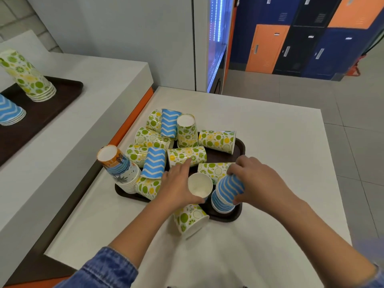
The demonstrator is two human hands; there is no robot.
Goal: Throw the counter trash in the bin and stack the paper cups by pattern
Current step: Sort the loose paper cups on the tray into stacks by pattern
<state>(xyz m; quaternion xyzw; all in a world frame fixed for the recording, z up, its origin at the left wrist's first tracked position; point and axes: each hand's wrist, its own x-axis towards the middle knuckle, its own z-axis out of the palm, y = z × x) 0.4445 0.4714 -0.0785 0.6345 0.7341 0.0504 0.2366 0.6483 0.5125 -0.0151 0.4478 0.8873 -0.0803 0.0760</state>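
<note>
A dark brown tray (239, 213) on the white table (280, 142) holds several tumbled paper cups: citrus-print cups (217, 140) and blue zigzag cups (154, 163). An upside-down stack of orange-and-blue palm-print cups (118, 167) stands at the tray's left edge. My right hand (256, 177) grips the top of an upside-down stack of blue zigzag cups (225, 196) at the tray's near right. My left hand (176, 185) holds an upright cup (200, 185) beside that stack, thumb curled under its rim, fingers stretched toward a citrus cup (187, 155). One citrus cup (190, 219) lies tipped off the tray's near edge.
On the raised counter at the left, a second brown tray (52, 109) carries a tall citrus-cup stack (29, 77) and a blue zigzag stack (10, 111). An orange strip (133, 119) edges the counter beside the table. Lockers (301, 44) and tiled floor lie beyond at the right.
</note>
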